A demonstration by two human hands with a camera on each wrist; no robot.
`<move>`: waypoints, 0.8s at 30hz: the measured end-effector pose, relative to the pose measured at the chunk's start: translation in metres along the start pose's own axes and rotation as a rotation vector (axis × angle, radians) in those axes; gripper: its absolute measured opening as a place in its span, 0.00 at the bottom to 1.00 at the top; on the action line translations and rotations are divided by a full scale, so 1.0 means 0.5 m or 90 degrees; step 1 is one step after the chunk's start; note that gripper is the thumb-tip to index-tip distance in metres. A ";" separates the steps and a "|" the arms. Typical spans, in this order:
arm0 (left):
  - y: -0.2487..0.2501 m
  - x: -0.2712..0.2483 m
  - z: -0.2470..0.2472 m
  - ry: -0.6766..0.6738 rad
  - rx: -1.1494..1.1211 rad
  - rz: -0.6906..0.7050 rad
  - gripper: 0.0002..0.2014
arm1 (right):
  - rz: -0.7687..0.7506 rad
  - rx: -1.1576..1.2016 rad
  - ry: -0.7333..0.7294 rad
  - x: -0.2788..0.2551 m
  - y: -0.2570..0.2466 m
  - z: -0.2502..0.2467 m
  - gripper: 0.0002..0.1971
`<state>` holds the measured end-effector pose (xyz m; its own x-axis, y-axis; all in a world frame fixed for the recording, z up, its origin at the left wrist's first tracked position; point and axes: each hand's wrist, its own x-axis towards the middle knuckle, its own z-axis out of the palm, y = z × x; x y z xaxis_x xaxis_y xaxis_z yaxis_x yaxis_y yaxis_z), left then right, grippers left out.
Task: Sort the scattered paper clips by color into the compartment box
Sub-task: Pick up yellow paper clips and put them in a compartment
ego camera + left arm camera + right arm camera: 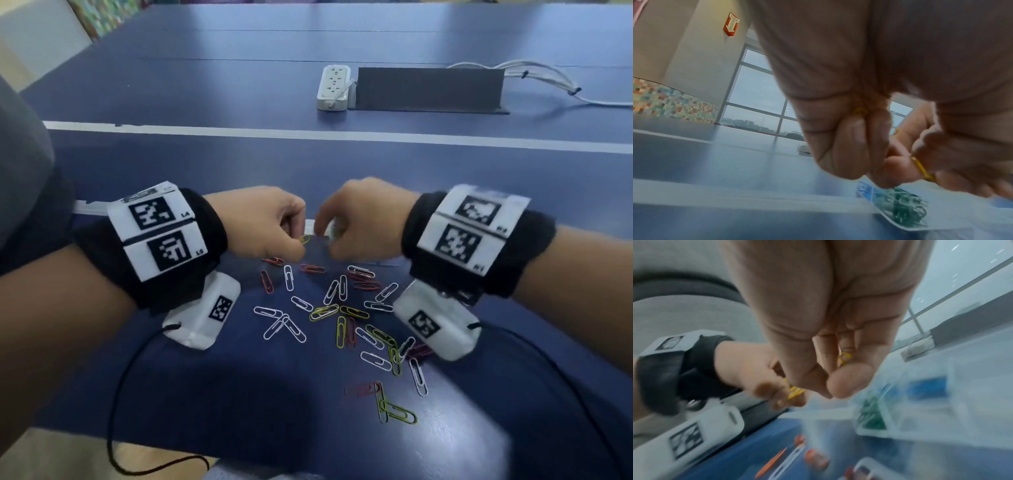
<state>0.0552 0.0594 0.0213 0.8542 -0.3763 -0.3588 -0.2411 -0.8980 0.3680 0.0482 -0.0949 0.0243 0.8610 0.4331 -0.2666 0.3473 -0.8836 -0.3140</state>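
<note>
My left hand (295, 240) pinches a yellow paper clip (303, 238) over the near edge of the clear compartment box (310, 226), which both hands mostly hide in the head view. The left wrist view shows another yellow clip (860, 111) tucked in its curled fingers. My right hand (325, 236) hangs close beside it, with its fingers curled round a yellow clip (844, 358). The box holds green clips (904, 209) and blue clips (864, 189) in separate compartments. Several white, red and yellow clips (342, 308) lie scattered on the blue table in front of the box.
At the back stand a white power strip (334, 87) and a dark grey block (428, 89), with white cables (548, 78) trailing right. A white line (308, 135) crosses the table. Black cords (120, 394) hang from the wrist cameras near the table's front edge.
</note>
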 end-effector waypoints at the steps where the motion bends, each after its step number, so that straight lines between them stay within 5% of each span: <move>1: 0.010 0.011 -0.001 0.004 -0.001 0.013 0.05 | 0.034 0.007 0.005 0.000 0.018 -0.019 0.11; 8: 0.093 0.092 -0.016 0.071 0.018 0.100 0.07 | 0.196 -0.002 0.038 0.014 0.110 -0.084 0.11; 17: 0.138 0.161 -0.018 0.084 0.110 0.115 0.17 | 0.171 -0.014 0.035 0.022 0.134 -0.087 0.18; 24: 0.170 0.178 -0.008 0.103 0.140 0.167 0.14 | 0.196 0.049 0.072 -0.003 0.170 -0.089 0.14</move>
<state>0.1126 -0.0493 0.0240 0.8080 -0.5746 -0.1298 -0.5391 -0.8101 0.2306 0.0932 -0.1785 0.0388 0.9585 0.1222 -0.2575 0.0396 -0.9518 -0.3042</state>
